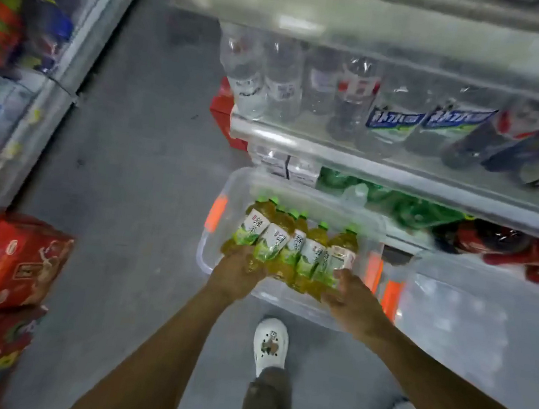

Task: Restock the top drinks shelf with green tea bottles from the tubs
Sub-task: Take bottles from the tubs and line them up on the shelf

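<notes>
Both-handed, green tea bottles (290,244) above tub (207,254)

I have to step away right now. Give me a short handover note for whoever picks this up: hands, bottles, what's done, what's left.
Left hand and right hand together clamp a row of green tea bottles by their lower ends, over the clear tub on the floor.
A second clear tub sits to its right; contents unclear.
The top shelf is out of view, so what is already stocked cannot be told.
Left to do: lift this batch to the top shelf, then check both tubs for more.
</notes>
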